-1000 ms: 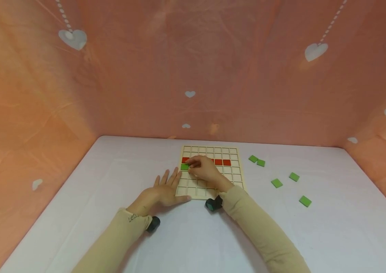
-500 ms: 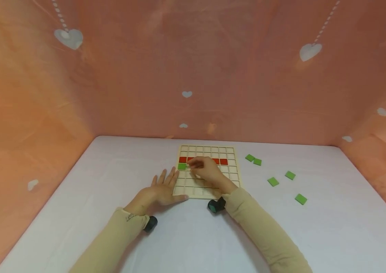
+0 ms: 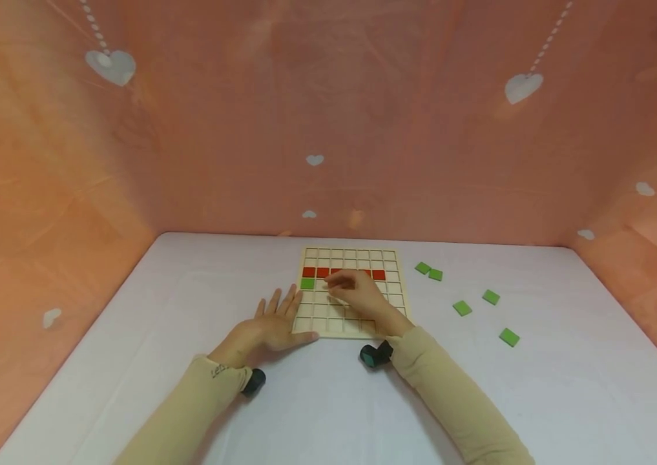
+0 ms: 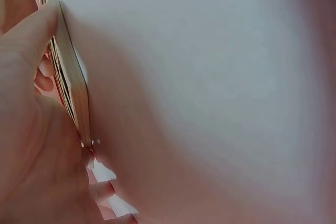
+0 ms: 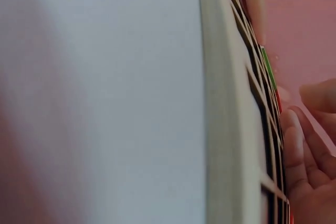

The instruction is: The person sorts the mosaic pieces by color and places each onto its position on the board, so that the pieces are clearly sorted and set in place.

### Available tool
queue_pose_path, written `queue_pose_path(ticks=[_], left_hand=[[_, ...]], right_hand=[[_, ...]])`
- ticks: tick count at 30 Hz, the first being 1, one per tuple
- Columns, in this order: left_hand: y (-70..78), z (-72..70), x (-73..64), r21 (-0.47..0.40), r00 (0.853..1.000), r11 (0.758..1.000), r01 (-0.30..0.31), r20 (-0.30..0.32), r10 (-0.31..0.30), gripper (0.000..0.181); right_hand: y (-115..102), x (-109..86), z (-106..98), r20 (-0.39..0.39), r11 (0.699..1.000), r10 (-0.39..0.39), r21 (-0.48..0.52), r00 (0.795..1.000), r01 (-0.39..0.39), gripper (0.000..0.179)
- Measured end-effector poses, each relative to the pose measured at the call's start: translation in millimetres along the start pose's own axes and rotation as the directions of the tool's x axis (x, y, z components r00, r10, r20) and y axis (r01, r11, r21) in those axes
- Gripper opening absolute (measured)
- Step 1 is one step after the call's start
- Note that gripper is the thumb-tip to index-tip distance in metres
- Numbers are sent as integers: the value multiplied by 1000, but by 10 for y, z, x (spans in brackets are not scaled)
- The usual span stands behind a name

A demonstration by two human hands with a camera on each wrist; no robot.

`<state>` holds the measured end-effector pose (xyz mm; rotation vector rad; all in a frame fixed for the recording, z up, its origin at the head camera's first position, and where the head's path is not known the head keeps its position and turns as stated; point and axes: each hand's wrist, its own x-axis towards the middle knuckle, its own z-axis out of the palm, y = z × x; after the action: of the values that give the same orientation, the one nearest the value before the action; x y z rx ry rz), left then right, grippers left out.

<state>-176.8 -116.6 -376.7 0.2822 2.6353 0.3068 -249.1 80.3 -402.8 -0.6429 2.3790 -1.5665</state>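
Note:
A pale wooden grid board [image 3: 319, 310] lies on the table. A row of red tiles [image 3: 309, 272] crosses it, partly covered by my right hand [image 3: 363, 300]. One green tile [image 3: 307, 283] sits in the leftmost cell just below that row. The right hand hovers over the board, fingers loosely bent; in the right wrist view its thumb [image 5: 317, 96] is apart from the fingers, with nothing seen between them. My left hand [image 3: 272, 329] has its fingers spread beside the board's left edge, and its thumb [image 4: 39, 27] touches the front edge.
Several loose green tiles [image 3: 462, 308] lie scattered on the white table [image 3: 316, 413] to the right of the board. An orange cloth [image 3: 363, 129] with heart shapes rises behind the table. Small black cameras [image 3: 255, 382] are strapped at both wrists.
My right hand has drawn a little to the right, away from the green tile, and more red tiles show. The left hand keeps its place at the board. The head view has shifted slightly.

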Motion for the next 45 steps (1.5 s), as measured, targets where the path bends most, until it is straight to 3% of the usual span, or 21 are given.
queue_pose_path(ticks=[4, 10, 16, 23, 29, 36, 39, 42, 45], left_hand=[[-11, 5, 6, -5, 1000, 1000, 5, -8, -5, 93], [-34, 22, 13, -10, 1000, 1000, 4, 4, -4, 94], [-33, 8, -8, -10, 1000, 1000, 2, -2, -2, 93], [-17, 7, -20, -6, 1000, 1000, -13, -10, 13, 93], [5, 6, -19, -9, 1000, 1000, -16, -8, 16, 93], [19, 10, 12, 2, 1000, 1000, -20, -8, 20, 93], [26, 13, 16, 17, 1000, 1000, -16, -1, 16, 92], [28, 14, 13, 12, 1000, 1000, -14, -2, 14, 92], [29, 16, -2, 1, 1000, 1000, -13, -6, 13, 92]], right_hand=[[2, -21, -9, 9, 997, 58, 56, 998, -58, 27], [12, -85, -42, 1, 993, 105, 53, 994, -105, 27], [17, -151, -104, -19, 998, 58, 30, 998, -57, 29], [80, -241, -230, -54, 995, 99, 36, 994, -97, 30], [130, -297, -376, -67, 997, 71, -2, 995, -72, 29], [139, -360, -519, -100, 981, 183, 88, 978, -174, 31], [136, -387, -580, -120, 983, 162, 108, 980, -149, 33], [151, -400, -635, -142, 991, 121, 80, 982, -110, 33], [181, -410, -678, -151, 992, 124, 44, 981, -118, 32]])
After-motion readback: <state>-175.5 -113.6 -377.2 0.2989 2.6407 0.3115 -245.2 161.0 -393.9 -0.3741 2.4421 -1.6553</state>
